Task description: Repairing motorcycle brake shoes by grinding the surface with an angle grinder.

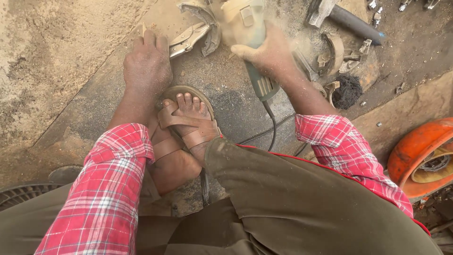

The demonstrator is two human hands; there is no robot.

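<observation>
My right hand [269, 54] grips a dusty green angle grinder [250, 42], its head up at the frame's top and dust flying around it. The grinder's black cord [272, 127] trails down toward my leg. My left hand [147, 66] presses down on locking pliers [188, 38] that clamp a curved metal brake shoe [207, 26] lying on the ground. The fingertips are partly hidden by dust. My sandalled foot [188, 123] rests just below both hands.
A second brake shoe [332, 52], small metal parts and a dark wire brush wheel [348, 90] lie to the right. A black-handled hammer [349, 21] sits top right. An orange round casing [422, 156] is at right; a ribbed disc [21, 193] at lower left.
</observation>
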